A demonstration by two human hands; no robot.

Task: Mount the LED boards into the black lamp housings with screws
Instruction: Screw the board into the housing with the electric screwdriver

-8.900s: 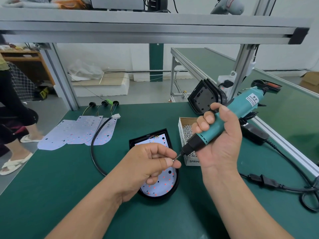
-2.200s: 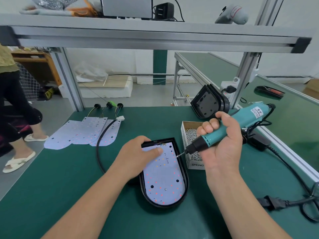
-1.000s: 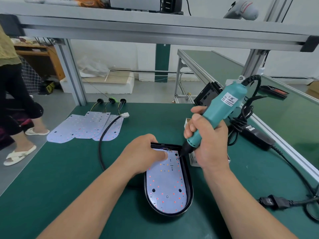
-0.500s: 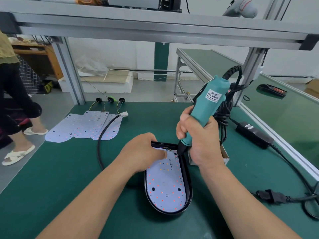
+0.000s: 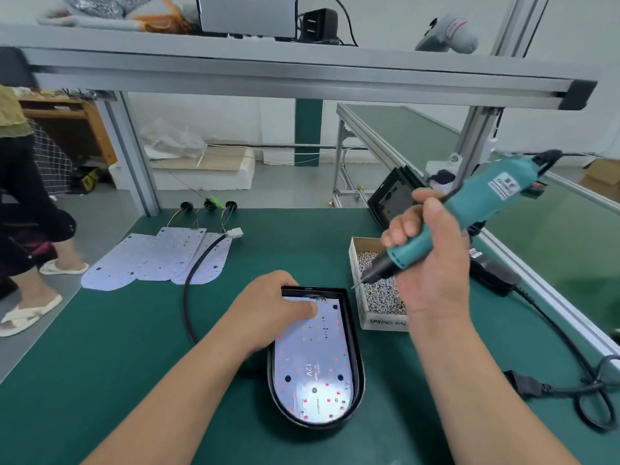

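A black lamp housing (image 5: 356, 350) lies on the green bench with a white LED board (image 5: 312, 357) seated inside it. My left hand (image 5: 271, 310) rests on the housing's upper left edge, fingers pressing on the board. My right hand (image 5: 432, 260) grips a teal electric screwdriver (image 5: 469, 209), tilted, with its bit tip over the cardboard box of screws (image 5: 379, 290) just right of the housing. A black cable (image 5: 193, 280) runs from the housing's left side up to a white connector.
Three spare LED boards (image 5: 157, 260) lie fanned at the back left. More black housings (image 5: 392, 199) lean at the back right. The driver's power brick (image 5: 493, 273) and cord (image 5: 570, 387) lie at the right. A person stands off the left edge.
My right hand has lifted the screwdriver off the board's top right corner and swung it right, tilting it down, so the bit is now over the screw box. My left hand stays put.
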